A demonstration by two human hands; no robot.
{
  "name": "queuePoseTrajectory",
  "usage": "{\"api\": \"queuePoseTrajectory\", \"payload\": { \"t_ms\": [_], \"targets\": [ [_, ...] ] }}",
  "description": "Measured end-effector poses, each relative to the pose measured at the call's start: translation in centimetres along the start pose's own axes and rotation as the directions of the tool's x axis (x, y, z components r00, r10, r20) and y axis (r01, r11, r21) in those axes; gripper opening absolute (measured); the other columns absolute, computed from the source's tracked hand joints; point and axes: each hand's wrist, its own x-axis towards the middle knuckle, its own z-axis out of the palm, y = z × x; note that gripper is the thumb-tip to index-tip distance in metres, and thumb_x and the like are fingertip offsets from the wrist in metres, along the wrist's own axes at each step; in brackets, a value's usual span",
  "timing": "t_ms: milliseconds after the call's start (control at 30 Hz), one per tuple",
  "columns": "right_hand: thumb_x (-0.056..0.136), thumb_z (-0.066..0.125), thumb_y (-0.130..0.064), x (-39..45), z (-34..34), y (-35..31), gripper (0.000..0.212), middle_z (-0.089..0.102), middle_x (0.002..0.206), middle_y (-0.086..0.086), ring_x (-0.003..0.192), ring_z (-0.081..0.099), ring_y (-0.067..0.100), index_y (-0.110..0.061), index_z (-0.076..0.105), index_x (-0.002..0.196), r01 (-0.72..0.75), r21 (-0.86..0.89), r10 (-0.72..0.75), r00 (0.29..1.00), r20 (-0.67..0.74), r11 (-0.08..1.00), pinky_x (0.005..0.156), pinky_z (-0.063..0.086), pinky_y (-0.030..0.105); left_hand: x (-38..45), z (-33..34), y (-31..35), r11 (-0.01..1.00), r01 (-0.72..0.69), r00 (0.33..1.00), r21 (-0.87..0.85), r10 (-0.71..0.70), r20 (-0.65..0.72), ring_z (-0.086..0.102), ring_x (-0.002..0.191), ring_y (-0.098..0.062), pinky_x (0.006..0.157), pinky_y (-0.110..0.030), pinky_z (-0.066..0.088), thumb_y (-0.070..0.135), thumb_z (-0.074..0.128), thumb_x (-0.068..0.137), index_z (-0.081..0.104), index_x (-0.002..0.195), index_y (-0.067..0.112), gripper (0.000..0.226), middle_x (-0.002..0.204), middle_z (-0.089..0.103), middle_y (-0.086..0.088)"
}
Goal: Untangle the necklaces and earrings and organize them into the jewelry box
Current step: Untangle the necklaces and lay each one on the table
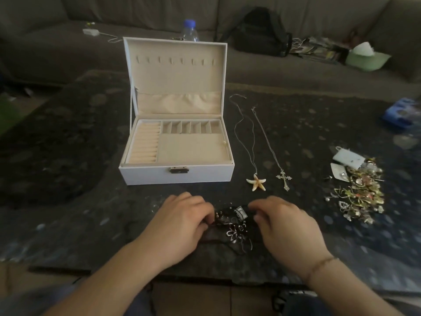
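- At the near edge of the dark table (68,156), both hands work a dark knot of necklaces (234,226) lying between them.
- Left hand (182,222): fingers curled in, fingertips pinching into the left side of the tangle.
- Right hand (289,226): fingers curled over the tangle's right side; looks like it's pinching a strand, but the contact point is hidden under the fingers.
- Tangle shows a silver flower pendant and a small square tag-like piece; cords are dark, hard to tell apart.
- Step in hand, by my read: untangling stage, picking apart the remaining knot.
- Already freed and laid straight, right of the box: starfish necklace (256,182) and cross necklace (284,179), side by side, not touching.
- Jewelry box (176,172) stands open just beyond the hands; compartments, ring rolls and lid hooks all look empty, so no sorting into it yet.
- Earring pile (357,192) sits well apart to the right, a mixed heap with a couple of white cards, untouched.
- Next move likely calls for: isolating one strand, holding the rest of the knot down with the other hand, pulling gently so the chain doesn't snag.
- Far along? Early: two pieces out, nothing boxed.
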Motion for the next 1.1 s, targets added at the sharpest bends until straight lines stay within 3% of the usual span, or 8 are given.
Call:
{"api": "queuePoseTrajectory", "payload": {
  "t_ms": [200,400,500,633,733,900,1000,1100],
  "targets": [
    [0.094,0.049,-0.045,0.8,0.6,-1.7,0.02,0.058,0.103,-0.016,0.095,0.06,0.011,-0.039,0.061,0.109,-0.019,0.005,0.019,0.998,-0.054,1.0,0.067,0.041,0.026,-0.2,-1.9,-1.4,0.993,0.087,0.996,-0.073,-0.089,-0.026,0.049,0.085,-0.002,0.079,-0.027,0.042,0.011,0.069,0.083,0.054,0.086,0.041,0.033,0.08,0.052,0.022],
    [0.091,0.054,-0.051,1.6,0.9,-1.5,0.016,0.059,0.093,-0.018,0.089,0.058,0.01,-0.038,0.063,0.096,-0.072,0.058,0.072,0.997,0.0,0.996,0.064,0.036,0.025,0.5,-3.6,-2.6,0.933,0.301,0.953,-0.196,-0.301,0.027,0.054,0.067,-0.004,0.058,-0.014,0.038,0.012,0.068,0.087,0.06,0.083,0.035,0.024,0.077,0.057,0.011],
    [0.088,0.061,-0.044,2.0,0.9,-0.7,0.01,0.06,0.083,-0.02,0.08,0.056,0.005,-0.035,0.064,0.086,-0.125,0.216,0.111,0.991,0.075,0.968,0.063,0.041,0.026,0.5,-4.4,-3.7,0.927,0.355,0.934,-0.119,-0.357,0.01,0.051,0.067,-0.002,0.059,-0.015,0.033,0.01,0.067,0.086,0.058,0.075,0.036,0.03,0.075,0.054,0.013],
    [0.085,0.07,-0.032,2.6,0.5,0.7,0.011,0.068,0.073,-0.014,0.071,0.061,0.002,-0.033,0.066,0.074,-0.169,0.441,0.158,0.985,0.061,0.881,0.069,0.053,0.03,-0.2,-5.6,-5.2,0.874,0.48,0.877,-0.07,-0.48,0.012,0.053,0.068,-0.005,0.062,-0.025,0.04,0.006,0.068,0.082,0.061,0.067,0.033,0.032,0.07,0.057,0.01],
    [0.083,0.074,-0.021,2.6,-0.5,1.6,0.01,0.071,0.066,-0.008,0.049,0.059,0.004,-0.024,0.068,0.076,-0.205,0.627,0.192,0.977,0.09,0.752,0.054,0.047,0.02,-0.9,-6.2,-6.2,0.802,0.593,0.803,0.073,-0.596,0.022,0.058,0.075,-0.01,0.069,-0.029,0.049,0.006,0.065,0.082,0.062,0.066,0.033,0.031,0.079,0.061,0.01],
    [0.083,0.073,-0.011,2.6,-1.3,2.6,0.018,0.071,0.066,-0.013,0.046,0.062,0.007,-0.028,0.07,0.089,-0.137,0.651,0.19,0.982,-0.011,0.747,0.049,0.043,0.008,-0.8,-7.5,-4.8,0.722,0.61,0.71,0.327,-0.681,0.179,0.058,0.09,-0.01,0.077,-0.029,0.052,0.009,0.063,0.086,0.063,0.098,0.037,0.031,0.1,0.056,0.01],
    [0.082,0.074,-0.01,2.5,-1.0,2.3,0.022,0.071,0.067,-0.013,0.056,0.065,0.0,-0.032,0.072,0.083,-0.074,0.622,0.144,0.988,-0.063,0.78,0.057,0.045,0.005,-0.7,-6.6,-2.3,0.809,0.422,0.85,0.409,-0.51,0.13,0.053,0.109,-0.014,0.09,-0.037,0.051,0.03,0.069,0.083,0.056,0.12,0.04,0.04,0.113,0.05,0.013],
    [0.083,0.072,-0.007,2.3,-0.7,1.5,0.025,0.072,0.068,-0.007,0.062,0.069,0.01,-0.032,0.073,0.08,-0.015,0.702,0.068,0.997,-0.047,0.712,0.055,0.051,0.015,0.3,-4.4,1.8,0.98,0.186,0.98,0.064,-0.19,0.062,0.046,0.123,-0.009,0.106,-0.03,0.04,0.052,0.064,0.087,0.052,0.132,0.036,0.049,0.127,0.051,0.017]
  ]
}}
